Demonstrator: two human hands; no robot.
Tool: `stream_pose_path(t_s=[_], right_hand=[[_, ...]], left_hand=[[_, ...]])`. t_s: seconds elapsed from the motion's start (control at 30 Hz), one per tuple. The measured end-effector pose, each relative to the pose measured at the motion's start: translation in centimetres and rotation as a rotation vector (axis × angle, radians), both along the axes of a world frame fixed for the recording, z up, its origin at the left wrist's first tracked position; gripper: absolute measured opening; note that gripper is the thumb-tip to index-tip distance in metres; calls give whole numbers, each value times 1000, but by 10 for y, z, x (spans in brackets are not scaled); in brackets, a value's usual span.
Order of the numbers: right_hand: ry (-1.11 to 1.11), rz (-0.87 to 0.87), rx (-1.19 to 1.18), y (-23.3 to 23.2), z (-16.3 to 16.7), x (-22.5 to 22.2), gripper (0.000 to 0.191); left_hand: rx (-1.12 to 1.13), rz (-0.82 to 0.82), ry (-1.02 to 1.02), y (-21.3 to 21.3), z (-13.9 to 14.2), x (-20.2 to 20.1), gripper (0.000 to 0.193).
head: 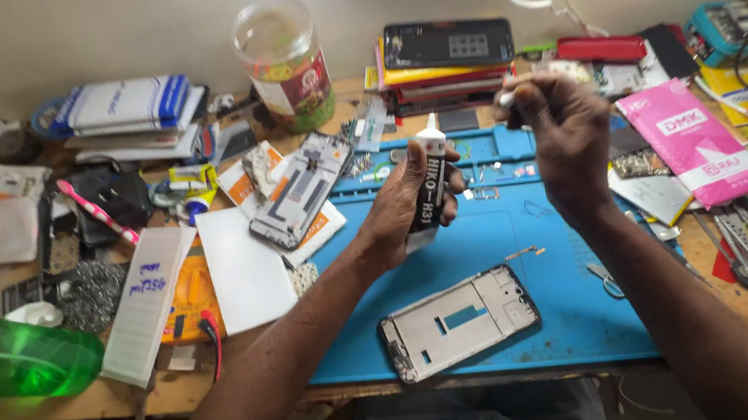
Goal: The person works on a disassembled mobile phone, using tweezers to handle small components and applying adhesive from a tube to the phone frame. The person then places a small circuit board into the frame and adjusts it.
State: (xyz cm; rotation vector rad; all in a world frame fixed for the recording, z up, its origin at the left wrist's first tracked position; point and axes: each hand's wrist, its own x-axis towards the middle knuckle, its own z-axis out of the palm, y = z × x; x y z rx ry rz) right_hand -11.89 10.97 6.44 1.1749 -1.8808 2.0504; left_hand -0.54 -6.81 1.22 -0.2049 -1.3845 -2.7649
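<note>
Phone frame: lies flat on my blue mat, nearest me, below and between both hands, touched by neither
Left hand: fingers wrapped tight round a black glue tube, held upright above the mat, its white nozzle pointing up
Right hand: raised beside the tube, fingers curled in and pinched together; something small and white shows at the fingertips, but I cannot tell what it is
Second phone frame: left of the tube, resting on papers
Stack of phones: by the wall
Plastic jar: left of that stack
</note>
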Motion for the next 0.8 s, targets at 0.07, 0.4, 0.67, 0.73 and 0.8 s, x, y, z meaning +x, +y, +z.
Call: stream_pose_path(t_s=[0.07, 0.4, 0.67, 0.73, 0.8], right_hand=[[-123, 89, -107, -3, -4, -4, 22], [-429, 218, -152, -1, -12, 4, 23], [-431, 237, -149, 0, -17, 3, 26], [-420, 228, -143, 0, -17, 3, 26], [-414, 224, -134, 1, -17, 3, 26]], left_hand=[[-318, 87, 73, -4, -4, 0, 60], [-1007, 375, 201, 12, 24, 4, 59], [-1027, 349, 132, 12, 16, 0, 62], [-1040, 351, 130, 12, 14, 0, 62], [-1046, 353, 130, 11, 13, 0, 63]])
